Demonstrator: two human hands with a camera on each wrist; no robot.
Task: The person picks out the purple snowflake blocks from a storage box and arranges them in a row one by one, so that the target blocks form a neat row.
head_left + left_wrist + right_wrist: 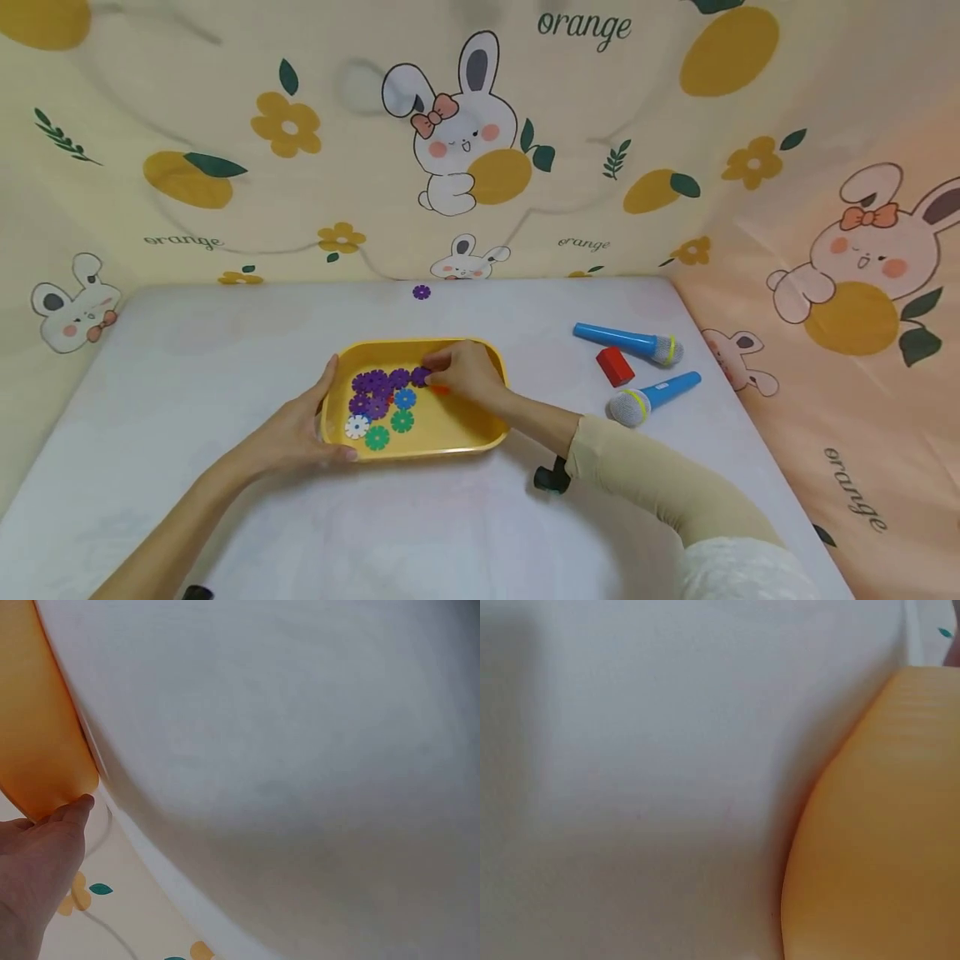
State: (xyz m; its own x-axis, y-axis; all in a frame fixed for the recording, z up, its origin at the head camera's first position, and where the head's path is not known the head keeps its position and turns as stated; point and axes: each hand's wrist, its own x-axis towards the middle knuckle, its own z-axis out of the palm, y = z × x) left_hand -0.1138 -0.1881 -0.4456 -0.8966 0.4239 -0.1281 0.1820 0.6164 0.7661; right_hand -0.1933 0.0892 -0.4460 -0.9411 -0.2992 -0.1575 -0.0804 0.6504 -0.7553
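Note:
A yellow plastic tray [442, 437] sits on the table in the head view. My left hand [300, 425] grips its left end, thumb at the front corner and fingers along the side; the left wrist view shows fingertips [84, 804] against the tray's outer wall. My right hand [468, 375] reaches inside and pinches a purple snowflake disc [422, 377] between thumb and fingers. Several purple snowflake discs [377, 406] lie to its left, beside a blue disc [405, 399], green discs [377, 437] and a white disc [357, 427]. A red piece [438, 389] shows partly under the right hand.
One purple disc [422, 292] lies at the table's back edge. Right of the tray are two blue toy microphones [618, 337] with a red block [615, 367] between them. A black object [552, 477] is by the right forearm. Printed cloth [337, 192] hangs behind.

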